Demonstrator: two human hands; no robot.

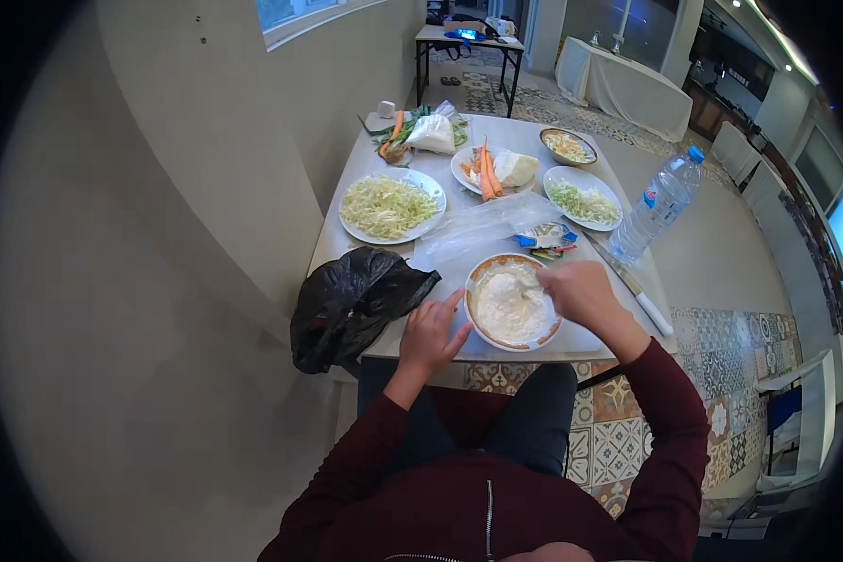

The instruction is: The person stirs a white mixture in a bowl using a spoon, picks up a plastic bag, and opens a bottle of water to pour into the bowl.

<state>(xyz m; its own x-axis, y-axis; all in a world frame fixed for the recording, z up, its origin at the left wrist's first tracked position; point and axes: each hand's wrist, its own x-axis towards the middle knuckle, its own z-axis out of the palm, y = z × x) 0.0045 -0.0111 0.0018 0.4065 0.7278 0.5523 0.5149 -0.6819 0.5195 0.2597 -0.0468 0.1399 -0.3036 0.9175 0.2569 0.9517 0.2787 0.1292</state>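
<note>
A white bowl with a brown patterned rim (475, 327) stands near the table's front edge. It contains a thick white mixture (508, 312), heaped toward the far side. Over the bowl's right rim, my right hand (579, 294) is closed round what looks like a spoon (531, 289); its lower end is in the mixture and the grip is hidden. My left hand (430, 335) lies at the bowl's left side, fingers spread, the fingertips at or just touching the rim. Behind the bowl are a crumpled clear plastic bag (478, 223) and a small blue-and-white packet (547, 236).
Left of the bowl sits a black plastic bag (347, 300). A knife (639, 292) and a tall water bottle (658, 208) are at the right. Farther back are plates of shredded cabbage (389, 207), carrots (488, 175) and chopped vegetables (583, 201), plus a small bowl (569, 147).
</note>
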